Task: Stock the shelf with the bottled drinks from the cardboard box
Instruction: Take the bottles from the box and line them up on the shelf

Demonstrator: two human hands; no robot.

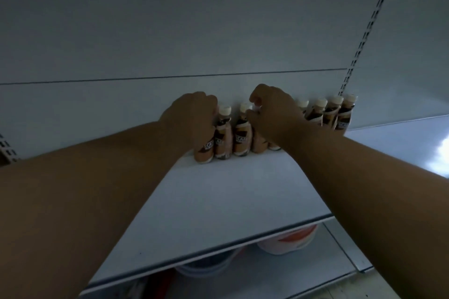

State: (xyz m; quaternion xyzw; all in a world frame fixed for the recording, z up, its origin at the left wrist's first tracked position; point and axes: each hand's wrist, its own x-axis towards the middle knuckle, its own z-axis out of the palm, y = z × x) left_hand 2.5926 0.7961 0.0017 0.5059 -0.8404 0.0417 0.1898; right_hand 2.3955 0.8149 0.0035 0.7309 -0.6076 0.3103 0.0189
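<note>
Both arms were stretched over a white shelf [218, 201] toward its back edge, where a row of tan bottles with white caps was stood upright against the rear panel. The left hand [192, 116] was wrapped around the leftmost bottle [205, 150]. The right hand [272, 114] was curled over bottles near the middle of the row; its exact grip was hidden. Four more bottles [328, 114] were lined up toward the shelf's right back corner. White tubs [286, 240] were seen on the lower shelf.

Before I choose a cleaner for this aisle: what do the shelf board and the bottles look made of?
Shelf board: likely painted metal, a smooth white face with a soft sheen. Bottles: probably plastic, with tan printed wrap labels and pale screw caps; the dim light leaves it open.
</note>
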